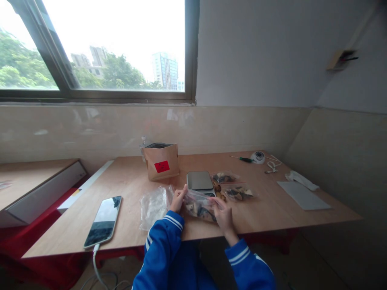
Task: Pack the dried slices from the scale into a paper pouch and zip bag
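My left hand (178,199) pinches the upper left corner of a clear zip bag (200,210), and my right hand (223,213) pinches its upper right side. Dark and pale dried pieces fill the lower part of this bag, which is at the table's front edge. Just behind it is a kitchen scale (200,180) with a flat metal plate, its front partly covered by the bag. To the left of my left hand lies a pile of clear plastic bags (155,207). Two more filled bags, one nearer (239,193) and one farther (224,177), rest right of the scale, beside some loose brown pieces (218,189).
A brown paper pouch (161,161) with a red label stands open at the back, a clear bottle behind it. A phone (104,221) with a cable lies at left. At right are a screwdriver (245,160), a dome camera (258,157) and a white sheet (304,196).
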